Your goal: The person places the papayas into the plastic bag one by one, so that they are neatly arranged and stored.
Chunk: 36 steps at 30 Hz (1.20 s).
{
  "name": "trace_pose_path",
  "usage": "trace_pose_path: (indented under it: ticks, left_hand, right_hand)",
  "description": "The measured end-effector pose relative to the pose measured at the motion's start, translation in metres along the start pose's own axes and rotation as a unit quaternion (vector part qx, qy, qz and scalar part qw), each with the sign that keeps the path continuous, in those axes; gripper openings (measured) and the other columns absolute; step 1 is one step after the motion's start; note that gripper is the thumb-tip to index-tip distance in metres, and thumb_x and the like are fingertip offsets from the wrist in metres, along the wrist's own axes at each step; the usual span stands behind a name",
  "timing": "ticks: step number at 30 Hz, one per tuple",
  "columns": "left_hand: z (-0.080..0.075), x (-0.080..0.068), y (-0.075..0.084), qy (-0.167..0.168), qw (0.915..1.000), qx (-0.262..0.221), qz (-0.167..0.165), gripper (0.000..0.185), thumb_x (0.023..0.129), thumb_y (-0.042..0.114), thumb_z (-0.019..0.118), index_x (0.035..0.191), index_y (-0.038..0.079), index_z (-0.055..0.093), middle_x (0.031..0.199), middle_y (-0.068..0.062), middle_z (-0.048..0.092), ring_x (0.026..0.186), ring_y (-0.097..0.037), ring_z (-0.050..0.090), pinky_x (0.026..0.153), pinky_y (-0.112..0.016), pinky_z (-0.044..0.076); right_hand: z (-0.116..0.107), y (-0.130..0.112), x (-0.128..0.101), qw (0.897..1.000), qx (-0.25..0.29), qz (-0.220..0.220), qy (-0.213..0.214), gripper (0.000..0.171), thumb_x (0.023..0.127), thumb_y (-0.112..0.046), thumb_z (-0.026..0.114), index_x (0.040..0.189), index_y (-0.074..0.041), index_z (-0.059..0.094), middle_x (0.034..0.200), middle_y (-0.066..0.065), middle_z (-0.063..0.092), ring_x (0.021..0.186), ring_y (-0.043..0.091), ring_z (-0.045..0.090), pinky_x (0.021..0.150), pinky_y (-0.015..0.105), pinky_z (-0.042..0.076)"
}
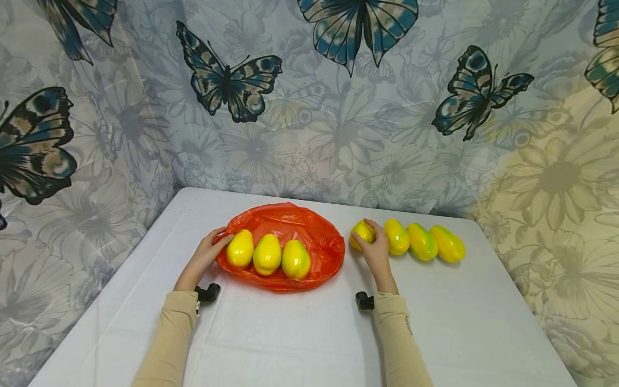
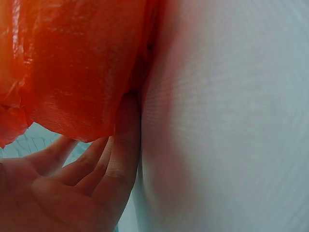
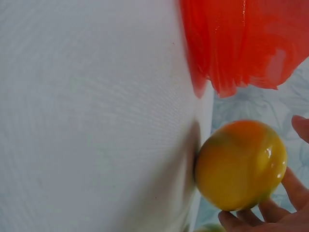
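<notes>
A red plastic bag [image 1: 326,252] lies spread open on the white table, with three glossy yellow-green mangoes [image 1: 267,255] in a row inside it. The left hand [image 1: 209,251] grips the bag's left rim, and in the left wrist view its fingers pass under the red plastic [image 2: 72,72]. Just right of the bag, the right hand [image 1: 376,250] holds another mango [image 1: 359,236] between thumb and fingers. The right wrist view shows this mango [image 3: 241,164] from the side, close to the tabletop and apart from the bag [image 3: 241,43].
Three more mangoes [image 1: 422,242] lie in a row on the table to the right of the right hand. The white table [image 1: 280,338] ends at the back against a butterfly-patterned cloth [image 1: 300,134]. Black wrist cameras [image 1: 209,293] sit on both wrists.
</notes>
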<state>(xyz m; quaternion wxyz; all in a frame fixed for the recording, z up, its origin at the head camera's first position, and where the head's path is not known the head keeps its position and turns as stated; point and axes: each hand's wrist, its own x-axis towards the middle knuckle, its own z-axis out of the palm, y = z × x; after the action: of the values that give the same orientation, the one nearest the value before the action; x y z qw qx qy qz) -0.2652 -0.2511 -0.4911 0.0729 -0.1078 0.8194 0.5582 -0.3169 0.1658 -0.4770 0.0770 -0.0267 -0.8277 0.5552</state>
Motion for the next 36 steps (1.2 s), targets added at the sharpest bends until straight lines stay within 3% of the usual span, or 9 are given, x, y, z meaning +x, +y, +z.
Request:
trace_pose_path:
  ticks: [19,36]
  left_hand:
    - [0.001,-0.001,0.0,0.002,0.9999,-0.001,0.011,0.078,0.096,0.056,0.05,0.154,0.011,0.025,0.155,-0.022,0.035,0.135,-0.036,0.041,0.114,-0.052,0.035]
    - [0.001,-0.003,0.001,-0.002,0.9999,-0.002,0.013,0.077,0.097,0.054,0.05,0.155,0.011,0.024,0.157,-0.022,0.031,0.139,-0.037,0.037,0.116,-0.054,0.032]
  right_hand:
    - [0.003,0.005,-0.005,1.0,-0.006,0.005,0.01,0.06,0.089,-0.012,0.069,0.143,-0.006,0.045,0.151,0.018,0.038,0.143,0.033,0.031,0.121,0.049,0.023]
    - [0.0,-0.003,-0.013,0.999,0.015,0.017,0.024,0.06,0.088,-0.013,0.071,0.142,-0.007,0.048,0.152,0.02,0.035,0.142,0.037,0.03,0.12,0.053,0.025]
